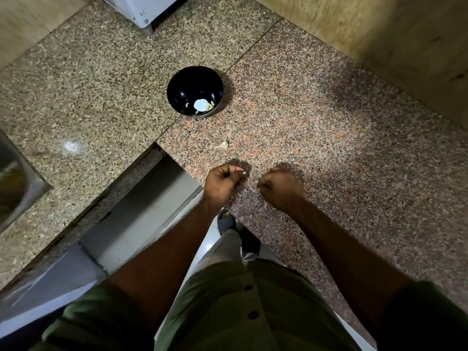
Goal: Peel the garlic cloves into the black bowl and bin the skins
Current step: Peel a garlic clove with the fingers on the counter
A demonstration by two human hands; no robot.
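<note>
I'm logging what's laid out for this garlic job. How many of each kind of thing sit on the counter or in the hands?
Black bowl: 1, with a few pale peeled cloves inside; their number cannot be told
Garlic piece loose on the counter: 1
Small white bit pinched in the left hand: 1
Total: 3

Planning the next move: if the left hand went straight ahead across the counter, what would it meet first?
Probably the garlic piece lying just beyond the left hand; the black bowl sits farther along. Height above the counter is unclear.
</note>
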